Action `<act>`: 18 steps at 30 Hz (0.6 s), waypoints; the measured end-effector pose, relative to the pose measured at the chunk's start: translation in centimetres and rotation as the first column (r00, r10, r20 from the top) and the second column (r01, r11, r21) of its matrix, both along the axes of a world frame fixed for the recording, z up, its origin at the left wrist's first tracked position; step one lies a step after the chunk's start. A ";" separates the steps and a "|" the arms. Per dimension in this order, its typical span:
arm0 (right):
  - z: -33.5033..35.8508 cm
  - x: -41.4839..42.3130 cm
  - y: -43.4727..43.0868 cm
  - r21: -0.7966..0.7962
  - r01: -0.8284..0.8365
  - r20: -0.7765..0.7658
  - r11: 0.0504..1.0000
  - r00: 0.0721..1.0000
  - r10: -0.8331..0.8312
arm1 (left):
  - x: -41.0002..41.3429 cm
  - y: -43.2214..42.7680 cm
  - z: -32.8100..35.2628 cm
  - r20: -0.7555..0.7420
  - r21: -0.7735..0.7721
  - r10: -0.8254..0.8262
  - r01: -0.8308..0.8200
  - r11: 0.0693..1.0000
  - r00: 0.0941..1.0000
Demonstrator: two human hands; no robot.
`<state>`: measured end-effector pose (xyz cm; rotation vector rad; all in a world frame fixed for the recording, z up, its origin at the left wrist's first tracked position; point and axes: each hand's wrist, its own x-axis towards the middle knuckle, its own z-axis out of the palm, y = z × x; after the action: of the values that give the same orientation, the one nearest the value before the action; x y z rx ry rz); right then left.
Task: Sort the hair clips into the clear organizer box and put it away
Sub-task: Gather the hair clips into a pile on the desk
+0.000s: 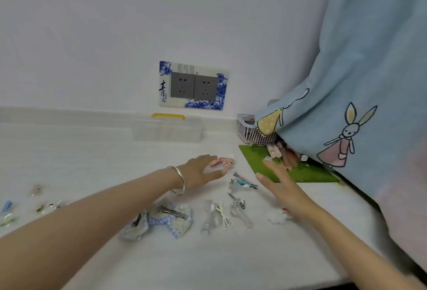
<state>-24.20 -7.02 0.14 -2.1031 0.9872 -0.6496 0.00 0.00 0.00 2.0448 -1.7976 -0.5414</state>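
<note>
Nearest you, the blue floral bow clips [161, 220] lie on the white table [231, 262], with a white bow clip [219, 214] and a clear metal clip [240, 208] just beside them. A fluffy white clip [277, 217] sits touching your right wrist; a careless sweep of that forearm could, in all likelihood, push it toward the near right table edge. Your right hand [277, 180] hovers flat with fingers spread, holding nothing. A blue-and-silver clip [242, 182] lies between your two hands. Your left hand [203, 169] rests over a pink floral bow clip [223, 162], fingers loosely curled on it; whether it is truly gripped cannot be told. At far left, small blurred clips [37, 204] lie well apart and could be overlooked. The green mat [307, 175] carries more clips under the hanging blue bunny curtain [346, 81], which may snag your right hand and hide pieces. Farthest back, the clear organizer box [167, 131] with its yellow handle stands against the wall, apparently closed. The table between hands and box is open room; the white basket [248, 130] crowds the right.
</note>
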 end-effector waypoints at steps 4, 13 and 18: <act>-1.9 -0.5 0.7 0.033 0.042 -0.007 0.999 0.999 -0.042 | -1.0 -2.1 -0.1 -0.057 0.000 0.055 -0.055 0.998 0.997; -2.7 3.0 -0.6 0.041 0.104 0.101 0.994 0.989 -0.108 | -1.4 -7.8 -0.6 -0.198 -0.079 0.083 -0.100 0.992 0.977; -2.4 3.1 0.7 0.146 0.072 0.186 0.987 0.977 -0.099 | -2.1 -8.3 0.1 -0.199 -0.010 -0.028 0.026 1.000 0.980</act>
<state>-21.09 -6.37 -2.26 -1.8463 0.9887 -0.7895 -2.13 -8.30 0.14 1.8896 -1.7091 -0.7185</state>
